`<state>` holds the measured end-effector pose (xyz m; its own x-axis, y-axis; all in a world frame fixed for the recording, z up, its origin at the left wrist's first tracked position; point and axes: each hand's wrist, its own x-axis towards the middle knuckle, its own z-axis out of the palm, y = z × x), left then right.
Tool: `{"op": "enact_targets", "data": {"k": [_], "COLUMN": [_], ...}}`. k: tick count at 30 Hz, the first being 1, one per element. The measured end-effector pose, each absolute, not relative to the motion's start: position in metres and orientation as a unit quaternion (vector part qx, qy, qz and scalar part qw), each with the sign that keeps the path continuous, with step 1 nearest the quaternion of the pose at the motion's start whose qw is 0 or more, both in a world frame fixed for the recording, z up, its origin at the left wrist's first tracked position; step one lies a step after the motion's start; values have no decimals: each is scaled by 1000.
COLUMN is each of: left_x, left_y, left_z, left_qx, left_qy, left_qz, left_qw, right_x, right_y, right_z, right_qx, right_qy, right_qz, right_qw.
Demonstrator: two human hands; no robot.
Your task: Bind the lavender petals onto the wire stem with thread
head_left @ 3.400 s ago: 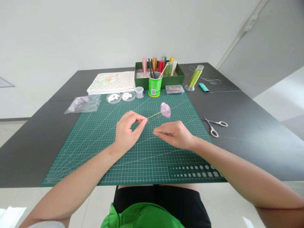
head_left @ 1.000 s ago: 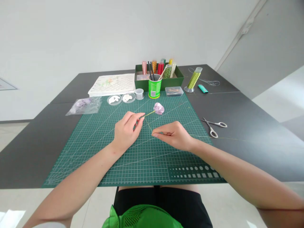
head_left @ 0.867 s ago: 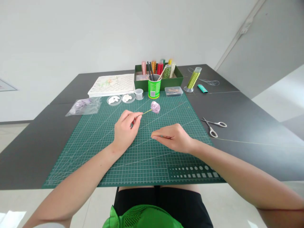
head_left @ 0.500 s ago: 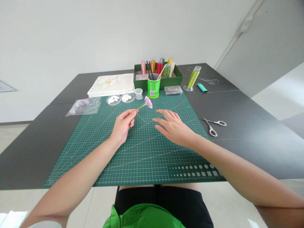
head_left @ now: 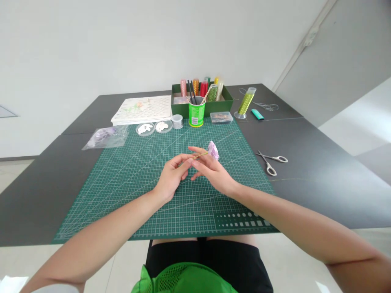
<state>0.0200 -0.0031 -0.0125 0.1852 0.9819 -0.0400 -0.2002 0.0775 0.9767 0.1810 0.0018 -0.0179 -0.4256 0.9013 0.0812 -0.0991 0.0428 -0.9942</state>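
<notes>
A small lilac fabric flower (head_left: pixel 213 149) on a thin yellow-green wire stem sits just above the green cutting mat (head_left: pixel 128 179). My left hand (head_left: pixel 172 177) pinches the stem at its lower end. My right hand (head_left: pixel 210 170) is right beside it, fingers partly spread, with the fingertips touching the stem between my left fingers and the flower. Both hands meet over the middle of the mat.
Scissors (head_left: pixel 270 162) lie on the dark table to the right. At the back stand a green cup of sticks (head_left: pixel 196 113), a green box of bead tubes (head_left: pixel 201 95), a wire spool (head_left: pixel 246 102), two small dishes (head_left: pixel 145 128), a plastic bag (head_left: pixel 105 136) and a white sheet (head_left: pixel 143 109).
My right hand opened, let go of the thin wire and came left to the stem. My left hand swung the flower left, then back right toward the mat's middle.
</notes>
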Motion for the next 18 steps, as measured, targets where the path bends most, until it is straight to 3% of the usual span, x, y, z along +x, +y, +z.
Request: {"op": "enact_targets", "data": {"k": [7,11,14,18], "left_x": [11,-7,-15,-17], "left_y": [5,23,29,30], "left_z": [-1,12,19,19], "left_qx": [379,300,296,294], "left_qy": [392,350,335,325], "left_qz": [535,590,604,601], "left_qw": [645,663,660,668], "right_x": [203,240,281,365], "right_y": [20,38,32,8], "right_z": [5,32,60,76], "right_qx": [-389,-439,-482,-593], "right_qy": [-626,-627,-626,-641], "right_qz": [565,513,444,291], "right_qw": [371,389,423,392]}}
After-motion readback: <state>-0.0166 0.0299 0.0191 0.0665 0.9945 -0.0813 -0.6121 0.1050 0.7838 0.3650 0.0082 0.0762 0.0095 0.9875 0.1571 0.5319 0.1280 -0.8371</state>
